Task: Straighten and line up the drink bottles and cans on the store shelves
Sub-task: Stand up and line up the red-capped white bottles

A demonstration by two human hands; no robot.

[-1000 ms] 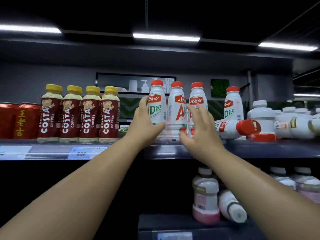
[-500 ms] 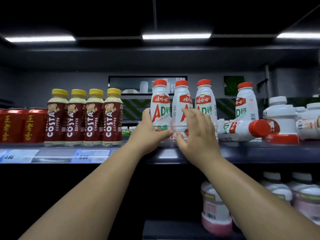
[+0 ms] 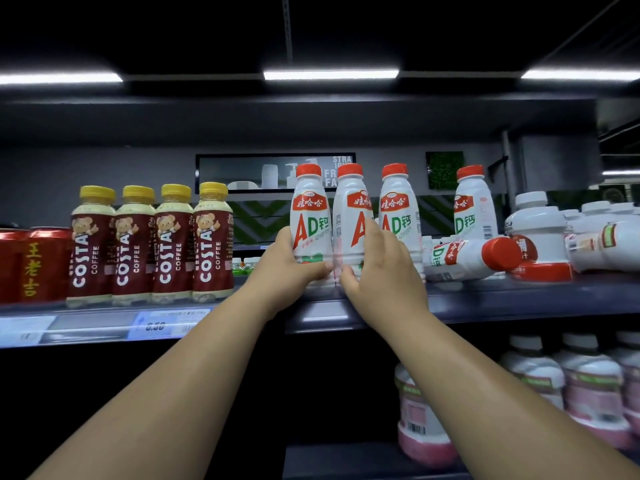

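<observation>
Three white AD milk bottles with red caps stand side by side on the dark shelf point(image 3: 485, 303). My left hand point(image 3: 287, 268) grips the lower part of the left AD bottle point(image 3: 310, 216). My right hand point(image 3: 381, 268) wraps the base of the middle AD bottle point(image 3: 354, 216), which leans slightly. The third AD bottle point(image 3: 398, 209) stands just right of my right hand. A fourth AD bottle point(image 3: 471, 209) stands apart further right. Another AD bottle point(image 3: 467, 258) lies on its side in front of it, cap pointing right.
Several Costa coffee bottles point(image 3: 152, 244) stand in a row on the left, with red cans point(image 3: 34, 265) beside them. White squat bottles point(image 3: 540, 233), some lying down, crowd the right end. Pink-and-white bottles point(image 3: 588, 386) fill the shelf below. A price tag point(image 3: 169, 323) hangs on the shelf edge.
Both hands have slid down to the bases of the left and middle AD bottles. The left bottle's label has turned to face front. The view has shifted slightly right.
</observation>
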